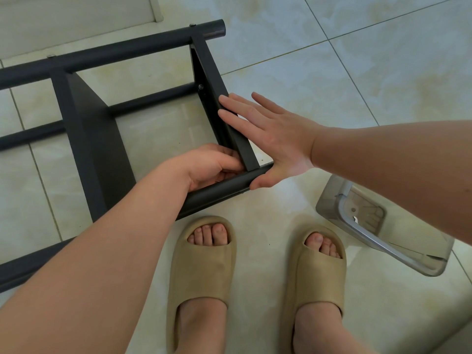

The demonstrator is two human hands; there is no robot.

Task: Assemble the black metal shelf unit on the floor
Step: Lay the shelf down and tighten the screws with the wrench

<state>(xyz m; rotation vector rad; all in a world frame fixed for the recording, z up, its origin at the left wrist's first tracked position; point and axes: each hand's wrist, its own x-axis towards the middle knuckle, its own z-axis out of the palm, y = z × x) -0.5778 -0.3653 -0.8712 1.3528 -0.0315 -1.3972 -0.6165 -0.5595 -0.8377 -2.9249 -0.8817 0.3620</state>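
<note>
Shelf unit [97, 139], black metal, lies on its side on the pale tiled floor [332, 60] just ahead of my feet, its round tubes running left to right and its flat panels standing on edge between them.

From the head camera, my left hand [213, 166] sits in the inside corner where the end panel [212, 72] meets the near tube [214, 195]. Its fingers are curled tight into that corner and the heel of the hand rests on the tube. Whether they pinch anything I cannot tell, as they cover the joint.

My right hand [270, 139] is spread flat, fingers straight, pressing against the outer face of the same end panel, with the thumb against the open end of the near tube. It holds nothing.

A clear plastic container [383, 241] lies on the floor to the right, near my right slipper [316, 274] and apart from the shelf. Glare on its walls hides what, if anything, is in it.
</note>
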